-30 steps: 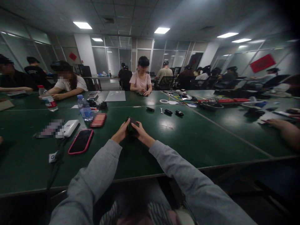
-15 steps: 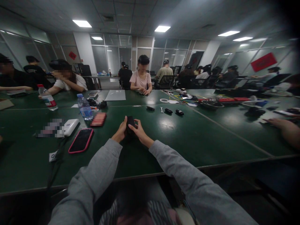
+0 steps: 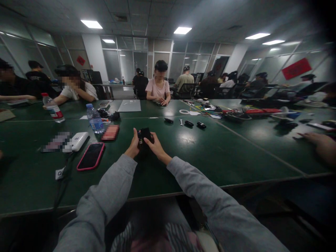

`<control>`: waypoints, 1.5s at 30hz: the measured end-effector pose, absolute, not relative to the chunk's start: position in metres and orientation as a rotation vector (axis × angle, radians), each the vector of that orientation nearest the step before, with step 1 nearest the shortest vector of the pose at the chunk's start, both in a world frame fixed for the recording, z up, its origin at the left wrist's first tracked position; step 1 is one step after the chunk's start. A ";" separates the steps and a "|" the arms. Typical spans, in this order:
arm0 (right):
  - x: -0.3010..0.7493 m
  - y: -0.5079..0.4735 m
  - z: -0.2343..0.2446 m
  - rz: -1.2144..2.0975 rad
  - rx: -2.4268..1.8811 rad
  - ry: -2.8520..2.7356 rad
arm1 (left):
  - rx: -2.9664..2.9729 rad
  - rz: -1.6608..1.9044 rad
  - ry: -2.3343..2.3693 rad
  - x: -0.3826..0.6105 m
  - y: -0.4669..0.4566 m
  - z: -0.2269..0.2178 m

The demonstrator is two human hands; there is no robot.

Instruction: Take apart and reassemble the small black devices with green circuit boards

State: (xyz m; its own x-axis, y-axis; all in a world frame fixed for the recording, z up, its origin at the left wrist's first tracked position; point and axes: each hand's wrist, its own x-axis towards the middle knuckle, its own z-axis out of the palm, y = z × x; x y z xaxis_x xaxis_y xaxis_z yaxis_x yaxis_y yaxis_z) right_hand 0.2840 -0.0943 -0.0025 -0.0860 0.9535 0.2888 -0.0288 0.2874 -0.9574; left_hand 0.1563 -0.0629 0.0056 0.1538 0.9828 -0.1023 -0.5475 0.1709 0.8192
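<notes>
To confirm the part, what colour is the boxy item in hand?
The boxy item looks black in the head view.

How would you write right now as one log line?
right hand: holds black object | left hand: at object's left side, grip unclear | on table: pink-edged phone, blue-capped bottle, wrench

Long grey sleeves [image 3: 111, 194], striped cloth [image 3: 177, 237], pink fabric [image 3: 157, 244]

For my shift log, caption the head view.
Both hands hold a black object at a green table, pink-cased phone to their left.
</notes>
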 end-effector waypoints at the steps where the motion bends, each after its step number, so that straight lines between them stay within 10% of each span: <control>1: 0.285 -0.094 -0.003 1.057 -0.933 -1.391 | 0.734 1.245 0.739 0.156 -0.062 0.006; 45: 0.306 -0.061 -0.017 1.368 -1.143 -1.293 | 0.245 1.372 0.291 0.104 -0.055 0.024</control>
